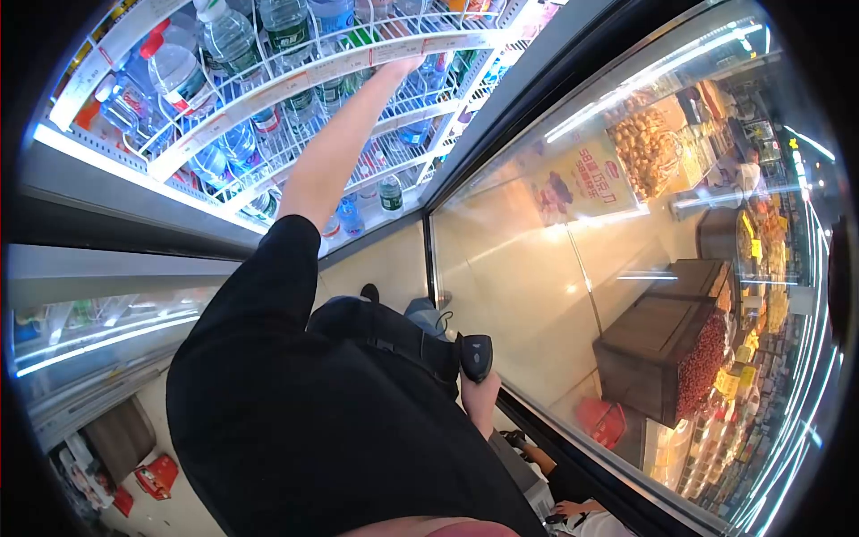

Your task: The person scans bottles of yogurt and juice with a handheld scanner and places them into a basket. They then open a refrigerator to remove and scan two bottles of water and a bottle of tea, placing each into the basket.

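Head view: the left hand (404, 64) reaches up to the white shelf rail (295, 76) in the cooler, just under the water bottles (228, 36). I cannot tell if it is open or closed. The right hand (480, 404) grips a scanner (476, 355) low beside the body. The scanner looks light and hard, and its handle is the best place to hold it.

Packed bottles (179, 72) crowd the wire shelf (295, 76); a glass door (537, 268) flanks the right.

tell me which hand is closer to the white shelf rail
Left. The left hand is up on the white shelf rail; the right hand is far below it, gripping a black scanner.
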{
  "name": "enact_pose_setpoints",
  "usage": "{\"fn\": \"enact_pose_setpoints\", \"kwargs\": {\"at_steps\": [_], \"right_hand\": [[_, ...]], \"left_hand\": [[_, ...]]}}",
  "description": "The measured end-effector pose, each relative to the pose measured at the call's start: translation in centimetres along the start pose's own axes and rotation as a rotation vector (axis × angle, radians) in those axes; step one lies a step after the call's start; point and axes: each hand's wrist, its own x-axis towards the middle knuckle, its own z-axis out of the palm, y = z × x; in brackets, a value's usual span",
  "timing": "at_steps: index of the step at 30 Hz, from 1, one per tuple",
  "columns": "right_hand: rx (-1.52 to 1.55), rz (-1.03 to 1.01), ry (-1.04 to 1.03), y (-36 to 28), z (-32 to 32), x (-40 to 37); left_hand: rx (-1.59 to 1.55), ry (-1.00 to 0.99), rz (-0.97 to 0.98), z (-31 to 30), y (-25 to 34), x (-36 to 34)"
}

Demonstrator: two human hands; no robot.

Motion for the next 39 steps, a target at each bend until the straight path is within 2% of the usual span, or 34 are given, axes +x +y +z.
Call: {"fn": "enact_pose_setpoints", "kwargs": {"at_steps": [7,13,17,20,22,24,25,28,33,39], "right_hand": [[0.059,0.078,-0.008,-0.5,-0.3,0.5],[0.068,0.037,0.000,0.4,0.2,1.1],[0.055,0.080,-0.044,0.3,0.2,1.6],[0.062,0.044,-0.018,0.3,0.4,1.7],[0.043,0.072,-0.040,0.6,0.4,1.8],[0.050,0.057,-0.021,0.2,0.5,1.6],[0.052,0.050,-0.019,-0.2,0.5,1.7],[0.045,0.048,-0.016,-0.5,0.5,1.7],[0.005,0.084,-0.095,-0.5,0.4,2.2],[-0.062,0.025,-0.177,-0.8,0.2,2.7]], "left_hand": [[-0.024,0.070,-0.006,1.1,-0.1,-0.5],[-0.035,0.113,0.000,1.7,-0.9,-2.3],[-0.043,0.150,0.031,1.9,-1.1,-3.7],[-0.117,0.042,0.016,0.8,-0.9,-4.9],[-0.136,0.196,0.138,3.3,-2.6,-5.2],[-0.277,0.106,0.202,-0.4,-1.3,-8.0],[-0.297,0.084,0.112,-2.8,0.4,-9.5],[-0.373,0.137,0.211,-2.4,-0.2,-12.4],[-0.366,0.086,0.257,-3.0,-1.8,-14.7],[-0.544,0.135,0.281,-8.6,1.0,-18.2]]}}
